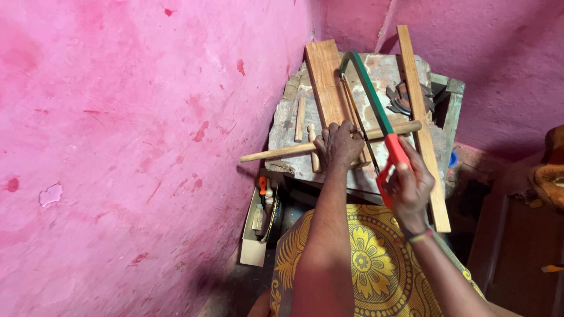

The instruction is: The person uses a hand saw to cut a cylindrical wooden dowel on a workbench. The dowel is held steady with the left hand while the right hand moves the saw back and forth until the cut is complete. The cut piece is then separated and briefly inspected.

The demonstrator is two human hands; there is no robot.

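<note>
Hacksaw on a wooden rod, seen from the head cam

Left hand (338,144) is clamped down over a long round wooden rod (276,154) lying across a rough old workbench (282,132), one end sticking out past the bench toward the pink wall (129,147). Right hand (408,188) is wrapped tight around the red handle of a green-framed hacksaw (370,94), blade sitting just beside the left fingers. Flat plank (324,76) and a long wooden strip (420,117) lie on the bench too.

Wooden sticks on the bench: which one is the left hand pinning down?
The long round dowel lying crosswise, its end overhanging the bench's left edge. The left hand presses it; the two short pegs lie loose beside it.
</note>
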